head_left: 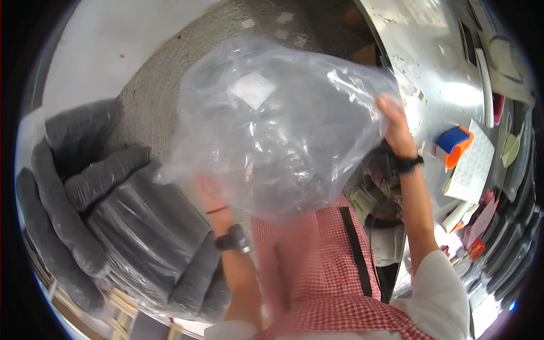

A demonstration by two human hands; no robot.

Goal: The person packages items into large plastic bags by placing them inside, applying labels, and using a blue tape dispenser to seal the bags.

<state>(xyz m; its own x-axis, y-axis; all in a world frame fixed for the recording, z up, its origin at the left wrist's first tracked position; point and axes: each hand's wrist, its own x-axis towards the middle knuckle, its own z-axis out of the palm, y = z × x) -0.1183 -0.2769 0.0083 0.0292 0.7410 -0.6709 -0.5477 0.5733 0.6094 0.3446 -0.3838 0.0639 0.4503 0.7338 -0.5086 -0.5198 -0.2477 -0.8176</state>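
Observation:
A large, puffed-out clear plastic bag [283, 141] hangs in front of my body, between my two hands. A small white label [253, 89] shows on its upper left part. My right hand [395, 122] grips the bag's right side, its thumb visible and the other fingers partly hidden by the film. At the lower left edge, my left hand [209, 192] is closed on the plastic, blurred and partly veiled by it. Dark wrist bands sit on both wrists. Whether anything is inside the bag I cannot tell.
Plastic-wrapped dark grey cushions [147, 226] are piled at the left. Along the right runs a shiny metal table [436, 73] bearing an orange and blue tape dispenser [454, 143], a printed sheet [471, 164] and other papers. More dark wrapped items [515, 249] lie at the far right.

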